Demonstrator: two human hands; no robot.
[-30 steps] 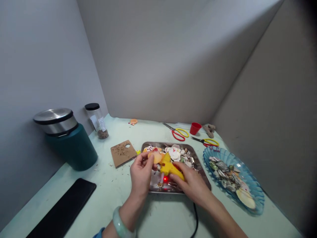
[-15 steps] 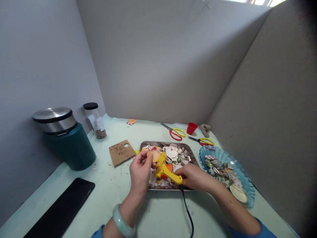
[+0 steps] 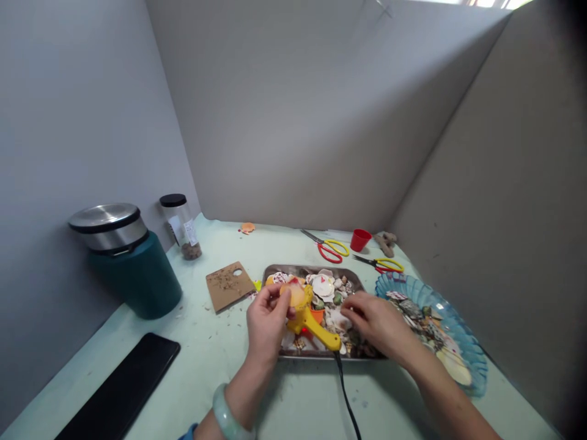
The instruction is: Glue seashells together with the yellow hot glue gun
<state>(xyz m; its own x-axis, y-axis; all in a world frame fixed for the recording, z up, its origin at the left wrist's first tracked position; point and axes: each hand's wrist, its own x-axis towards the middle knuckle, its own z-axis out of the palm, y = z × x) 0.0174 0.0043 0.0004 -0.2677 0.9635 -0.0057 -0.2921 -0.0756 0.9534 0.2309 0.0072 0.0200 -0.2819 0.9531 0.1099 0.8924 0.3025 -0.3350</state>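
Note:
My left hand (image 3: pixel 270 318) is closed, pinching a peach-coloured scallop shell (image 3: pixel 295 295) with a red patch on its edge. Right beside that shell, a yellow hot glue gun (image 3: pixel 316 329) lies across the metal tray (image 3: pixel 275 267), its black cord trailing toward me. Over the tray's right part, my right hand (image 3: pixel 373 318) has its thumb and fingers brought together among the shells; whether anything sits between the fingertips is hidden. A white shell piece (image 3: pixel 323 285) with a small red mark and an orange cup (image 3: pixel 317 314) show in the tray, with several small shells.
A blue glass dish (image 3: pixel 474 351) of shells stands at right. Behind the tray lie scissors (image 3: pixel 332 249), small snips (image 3: pixel 383 264) and a red cup (image 3: pixel 360 239). To the left are a brown board (image 3: pixel 227 287), a jar (image 3: pixel 183 229), a teal container (image 3: pixel 142 278) and a black phone (image 3: pixel 123 385).
My right hand has moved away from the glue gun's handle, up and to the right over the tray. The left hand still holds the scallop shell. The whole view has shifted slightly.

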